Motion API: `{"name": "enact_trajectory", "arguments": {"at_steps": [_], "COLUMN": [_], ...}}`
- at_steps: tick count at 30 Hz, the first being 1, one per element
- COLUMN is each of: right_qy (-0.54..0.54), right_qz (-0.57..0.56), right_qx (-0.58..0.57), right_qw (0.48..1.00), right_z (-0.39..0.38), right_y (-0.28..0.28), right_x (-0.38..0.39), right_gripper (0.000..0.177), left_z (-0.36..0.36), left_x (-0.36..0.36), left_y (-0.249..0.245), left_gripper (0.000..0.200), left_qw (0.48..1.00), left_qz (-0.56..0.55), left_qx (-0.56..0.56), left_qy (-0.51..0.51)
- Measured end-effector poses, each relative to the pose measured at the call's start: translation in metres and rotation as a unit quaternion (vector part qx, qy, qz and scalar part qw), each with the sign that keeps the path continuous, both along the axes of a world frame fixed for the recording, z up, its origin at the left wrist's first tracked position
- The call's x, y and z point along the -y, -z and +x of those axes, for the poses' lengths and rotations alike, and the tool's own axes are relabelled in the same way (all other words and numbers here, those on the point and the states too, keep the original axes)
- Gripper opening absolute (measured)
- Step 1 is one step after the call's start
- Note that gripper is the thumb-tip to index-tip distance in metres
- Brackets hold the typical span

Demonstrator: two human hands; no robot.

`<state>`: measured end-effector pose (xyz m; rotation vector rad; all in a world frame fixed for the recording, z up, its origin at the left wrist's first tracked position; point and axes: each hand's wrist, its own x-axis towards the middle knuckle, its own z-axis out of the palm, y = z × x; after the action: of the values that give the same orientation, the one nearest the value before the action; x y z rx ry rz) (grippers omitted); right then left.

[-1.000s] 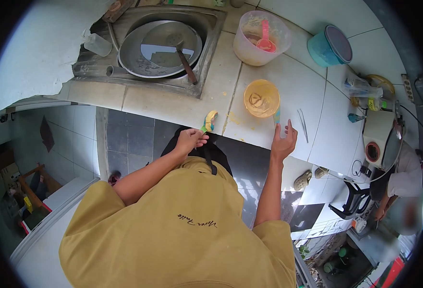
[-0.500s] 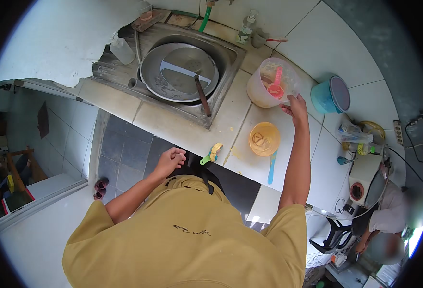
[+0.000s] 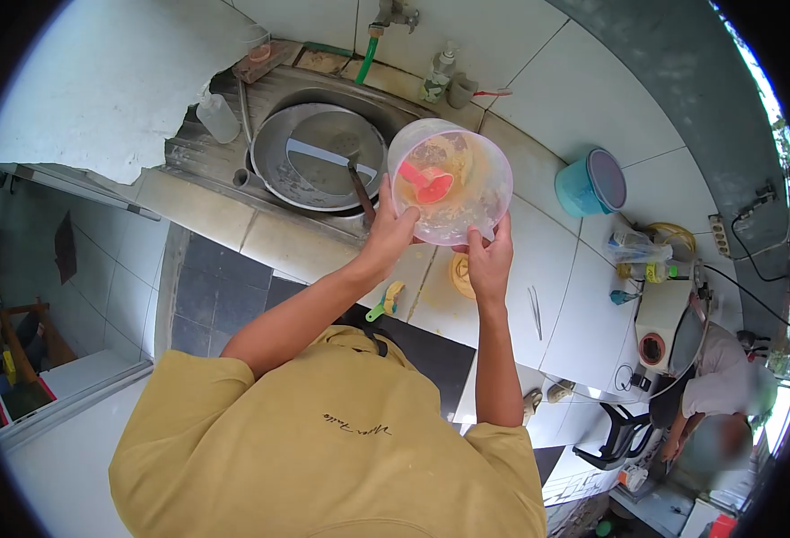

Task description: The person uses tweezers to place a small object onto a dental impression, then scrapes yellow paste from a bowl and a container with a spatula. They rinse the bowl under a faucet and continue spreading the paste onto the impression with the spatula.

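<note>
My left hand (image 3: 389,237) and my right hand (image 3: 490,258) grip a translucent plastic tub (image 3: 495,193) from its two sides, thumbs at the rim. The tub is tilted with its mouth toward me. Inside lie a pink scoop (image 3: 432,186) and pale residue stuck to the walls. Below it, a yellow bowl (image 3: 460,274) stands on the counter, mostly covered by my right hand. At the counter's front edge sits a green-handled tool (image 3: 384,303) with yellowish stuff on it.
The sink (image 3: 301,96) at left holds a large metal pan (image 3: 265,148) with water and a brown handle. A pump bottle (image 3: 439,73), a blue lidded bucket (image 3: 574,188) and thin metal tongs (image 3: 536,312) are on the counter. Another person (image 3: 718,377) is at far right.
The tub has been lifted off the counter, moved left and tilted toward me. My left hand has risen from my waist to join the right on it. The blue spatula is now hidden.
</note>
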<state>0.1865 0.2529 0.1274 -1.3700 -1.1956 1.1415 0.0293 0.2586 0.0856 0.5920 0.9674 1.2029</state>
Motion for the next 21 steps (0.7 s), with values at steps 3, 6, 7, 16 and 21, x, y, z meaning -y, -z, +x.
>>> {"name": "enact_trajectory", "arguments": {"at_steps": [3, 6, 7, 16, 21], "right_qy": [0.082, -0.010, -0.122, -0.051, -0.037], "right_qz": [0.243, 0.281, 0.220, 0.320, 0.321], "right_qx": [0.298, 0.434, 0.462, 0.381, 0.414], "right_qw": [0.920, 0.856, 0.850, 0.866, 0.851], "right_z": [0.004, 0.006, 0.003, 0.000, -0.006], "right_y": [-0.016, -0.022, -0.022, -0.033, -0.061], "right_x": [0.005, -0.005, -0.015, -0.044, -0.031], "right_gripper": [0.061, 0.054, 0.047, 0.010, 0.016], "left_z": [0.002, 0.009, 0.011, -0.005, -0.006], "left_x": [-0.013, -0.005, -0.007, -0.001, -0.020], "left_y": [0.000, -0.005, 0.000, -0.055, -0.051], "left_gripper": [0.083, 0.080, 0.081, 0.089, 0.087], "left_qw": [0.999, 0.991, 0.977, 0.897, 0.936], "left_qz": [0.035, 0.051, 0.097, 0.288, 0.233], "left_qx": [-0.033, -0.117, -0.187, -0.330, -0.257], "left_qy": [0.014, 0.034, 0.041, 0.056, 0.056]}}
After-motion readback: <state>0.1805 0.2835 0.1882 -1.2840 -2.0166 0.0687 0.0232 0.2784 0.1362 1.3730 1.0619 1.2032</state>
